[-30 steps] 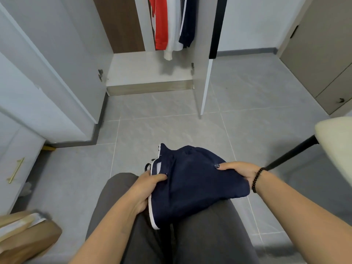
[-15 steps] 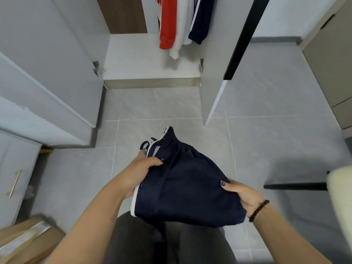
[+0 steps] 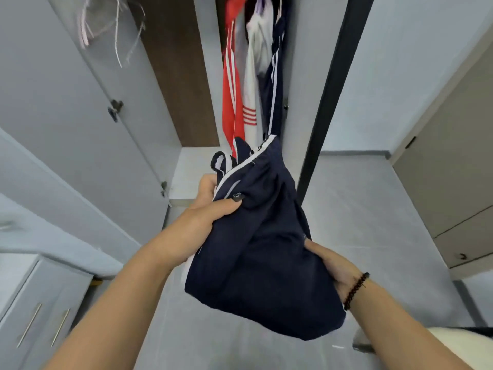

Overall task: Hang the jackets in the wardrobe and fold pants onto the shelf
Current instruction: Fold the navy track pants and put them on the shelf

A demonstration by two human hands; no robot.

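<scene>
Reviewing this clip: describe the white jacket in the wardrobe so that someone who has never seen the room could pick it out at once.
Look into the open wardrobe straight ahead, past the folded navy pants held in both hands. Three garments hang there side by side; the white jacket is the middle one. A red jacket hangs to its left and a navy one to its right, and it alone has short red stripes near its lower edge.

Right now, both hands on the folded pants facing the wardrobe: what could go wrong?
Folded navy pants sag between left hand and right hand; the fold could slump open. The loose waistband drawstring could snag. Hanging jackets reach low over the wardrobe shelf and may get brushed.
</scene>
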